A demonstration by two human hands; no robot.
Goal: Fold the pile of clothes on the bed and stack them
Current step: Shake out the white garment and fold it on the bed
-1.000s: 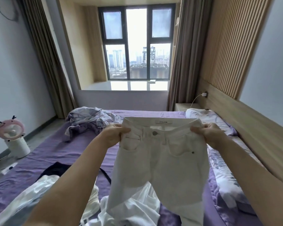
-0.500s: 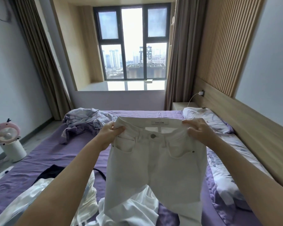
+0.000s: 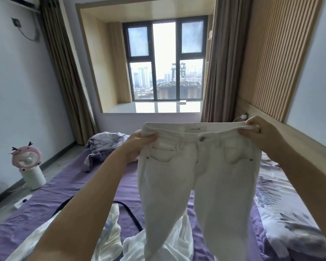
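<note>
Head view, one white jeans point(image 3: 198, 178) pair, left hand point(image 3: 139, 146), right hand point(image 3: 260, 132) each gripping waistband

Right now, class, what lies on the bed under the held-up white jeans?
Under the jeans, held at the waistband by the left hand and right hand, crumpled white clothes lie on the purple bed. The legs hide whatever lies directly behind them.
</note>
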